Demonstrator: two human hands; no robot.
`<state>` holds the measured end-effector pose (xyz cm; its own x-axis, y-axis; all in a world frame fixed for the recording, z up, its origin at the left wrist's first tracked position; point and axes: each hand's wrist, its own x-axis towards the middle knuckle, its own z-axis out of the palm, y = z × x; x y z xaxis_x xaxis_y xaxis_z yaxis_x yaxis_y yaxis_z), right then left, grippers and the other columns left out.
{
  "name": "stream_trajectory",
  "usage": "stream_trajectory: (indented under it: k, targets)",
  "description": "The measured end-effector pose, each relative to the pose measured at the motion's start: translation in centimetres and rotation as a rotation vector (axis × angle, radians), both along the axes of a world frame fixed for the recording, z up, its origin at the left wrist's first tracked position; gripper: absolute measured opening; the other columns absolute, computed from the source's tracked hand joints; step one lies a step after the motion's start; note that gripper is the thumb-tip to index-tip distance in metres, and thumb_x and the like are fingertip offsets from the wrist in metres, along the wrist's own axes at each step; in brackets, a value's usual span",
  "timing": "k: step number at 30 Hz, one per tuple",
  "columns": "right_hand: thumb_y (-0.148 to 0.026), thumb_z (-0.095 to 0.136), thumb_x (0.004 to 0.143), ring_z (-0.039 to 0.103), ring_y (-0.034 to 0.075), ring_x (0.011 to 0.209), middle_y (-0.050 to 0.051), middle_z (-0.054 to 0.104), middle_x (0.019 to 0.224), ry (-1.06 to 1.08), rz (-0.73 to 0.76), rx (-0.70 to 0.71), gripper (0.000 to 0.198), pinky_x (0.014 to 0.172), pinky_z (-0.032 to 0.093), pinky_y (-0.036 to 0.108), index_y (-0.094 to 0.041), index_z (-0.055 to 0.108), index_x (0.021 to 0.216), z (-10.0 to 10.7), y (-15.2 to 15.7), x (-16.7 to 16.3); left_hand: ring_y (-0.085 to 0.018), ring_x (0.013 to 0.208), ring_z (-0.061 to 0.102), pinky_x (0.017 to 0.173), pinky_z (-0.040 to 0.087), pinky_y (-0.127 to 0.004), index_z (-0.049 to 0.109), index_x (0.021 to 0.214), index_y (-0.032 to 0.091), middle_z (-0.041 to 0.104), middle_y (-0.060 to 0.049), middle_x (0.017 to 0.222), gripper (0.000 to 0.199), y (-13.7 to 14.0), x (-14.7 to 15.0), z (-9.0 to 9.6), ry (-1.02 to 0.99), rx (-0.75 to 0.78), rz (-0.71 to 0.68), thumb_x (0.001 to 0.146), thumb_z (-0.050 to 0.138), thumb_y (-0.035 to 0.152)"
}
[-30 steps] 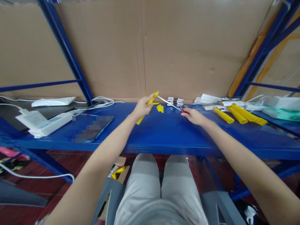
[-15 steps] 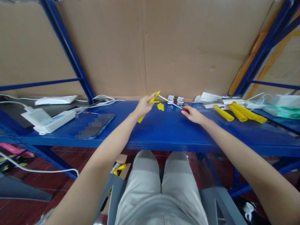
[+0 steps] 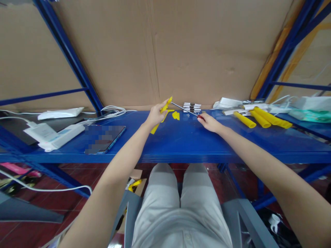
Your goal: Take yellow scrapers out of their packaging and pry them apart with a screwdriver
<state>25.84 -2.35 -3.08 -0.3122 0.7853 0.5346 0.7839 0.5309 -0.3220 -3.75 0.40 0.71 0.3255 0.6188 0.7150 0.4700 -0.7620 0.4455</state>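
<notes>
My left hand [image 3: 156, 115] is closed around a yellow plastic piece [image 3: 167, 104] whose upper end rises to the right. In my right hand [image 3: 209, 122] is the red handle of a screwdriver [image 3: 183, 109], its long metal shaft slanting up and left. The shaft's tip lies at or close to the upper end of the yellow piece; whether they touch I cannot tell. Between my hands a small yellow part [image 3: 176, 115] rests on the blue tabletop [image 3: 181, 141]. Behind the shaft sits a stack of white packets with dark bands [image 3: 191, 107].
Several yellow tubes [image 3: 244, 120] lie on the right, beside white packets [image 3: 227, 103]. On the left are a tablet-like device [image 3: 111, 139], a white power strip [image 3: 62, 136] and coiled white cable [image 3: 113, 111]. Cardboard [image 3: 201, 51] backs the table between blue posts [image 3: 69, 57].
The view has shifted slightly. The screwdriver's shaft still points at the yellow piece's upper end, and both hands keep their holds.
</notes>
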Motion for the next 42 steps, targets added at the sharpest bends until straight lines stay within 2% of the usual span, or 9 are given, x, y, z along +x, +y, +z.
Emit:
stream_trajectory:
  k: [4, 11, 17, 24, 29, 32, 37, 42]
  targets:
    - [-0.032, 0.044, 0.091, 0.06, 0.026, 0.089, 0.013, 0.066, 0.094, -0.021, 0.011, 0.038, 0.021, 0.083, 0.047, 0.039, -0.019, 0.06, 0.089, 0.1, -0.3, 0.0, -0.024, 0.123, 0.055, 0.108, 0.041, -0.045, 0.056, 0.132, 0.024, 0.057, -0.002, 0.135, 0.055, 0.0, 0.0, 0.0, -0.03, -0.02, -0.025, 0.079, 0.054, 0.01]
    - [-0.036, 0.049, 0.089, 0.06, 0.023, 0.079, 0.009, 0.066, 0.087, 0.023, -0.017, 0.013, 0.019, 0.074, 0.048, 0.035, -0.02, 0.056, 0.096, 0.0, -0.9, 0.1, -0.023, 0.124, 0.054, 0.109, 0.04, -0.043, 0.055, 0.134, 0.024, 0.055, -0.002, 0.138, 0.057, -0.7, 0.4, 0.2, -0.036, -0.006, -0.028, 0.078, 0.054, 0.01]
    - [-0.031, 0.039, 0.093, 0.061, 0.025, 0.086, 0.013, 0.065, 0.095, -0.029, 0.016, 0.032, 0.023, 0.081, 0.047, 0.037, -0.019, 0.057, 0.089, 0.3, -1.1, -0.5, -0.025, 0.121, 0.057, 0.107, 0.039, -0.043, 0.054, 0.134, 0.017, 0.06, -0.008, 0.132, 0.057, -0.7, 0.0, 0.2, -0.003, 0.036, 0.025, 0.078, 0.054, 0.008]
    - [-0.036, 0.043, 0.09, 0.058, 0.022, 0.072, 0.009, 0.064, 0.082, -0.025, -0.001, 0.039, 0.021, 0.068, 0.044, 0.032, -0.02, 0.056, 0.086, 0.5, -2.0, -0.2, -0.024, 0.121, 0.056, 0.11, 0.037, -0.042, 0.057, 0.132, 0.021, 0.061, -0.005, 0.131, 0.055, -0.6, -0.2, 0.1, 0.007, 0.046, 0.024, 0.078, 0.055, 0.01]
    - [-0.04, 0.048, 0.087, 0.055, 0.02, 0.069, 0.006, 0.062, 0.078, -0.011, 0.006, 0.085, 0.02, 0.064, 0.042, 0.03, -0.021, 0.054, 0.08, 0.5, -2.3, -0.3, -0.023, 0.123, 0.055, 0.109, 0.037, -0.042, 0.056, 0.132, 0.022, 0.059, -0.005, 0.132, 0.056, -0.7, -0.4, 0.2, 0.018, 0.028, 0.004, 0.077, 0.055, 0.01]
    - [-0.039, 0.051, 0.084, 0.055, 0.019, 0.067, 0.005, 0.061, 0.076, 0.03, 0.005, 0.052, 0.018, 0.063, 0.043, 0.03, -0.021, 0.051, 0.083, 0.2, -2.0, -0.4, -0.023, 0.123, 0.055, 0.11, 0.036, -0.041, 0.057, 0.132, 0.021, 0.058, -0.005, 0.133, 0.056, -0.9, -0.3, 0.3, 0.017, 0.029, 0.008, 0.076, 0.055, 0.009]
    - [-0.04, 0.05, 0.086, 0.059, 0.021, 0.072, 0.007, 0.064, 0.082, 0.083, 0.021, -0.023, 0.021, 0.069, 0.047, 0.033, -0.02, 0.053, 0.091, 0.1, -1.6, -0.7, -0.024, 0.125, 0.053, 0.11, 0.035, -0.042, 0.056, 0.132, 0.018, 0.059, -0.008, 0.132, 0.056, -0.7, -0.2, 0.3, 0.0, 0.026, 0.028, 0.077, 0.055, 0.009]
    - [-0.04, 0.038, 0.092, 0.061, 0.023, 0.084, 0.011, 0.067, 0.09, 0.023, 0.056, -0.001, 0.029, 0.08, 0.047, 0.037, -0.02, 0.058, 0.085, 0.5, -1.7, -0.9, -0.025, 0.126, 0.052, 0.11, 0.034, -0.043, 0.056, 0.131, 0.019, 0.062, -0.007, 0.13, 0.056, -0.2, -0.5, 0.0, -0.016, 0.026, 0.046, 0.077, 0.054, 0.008]
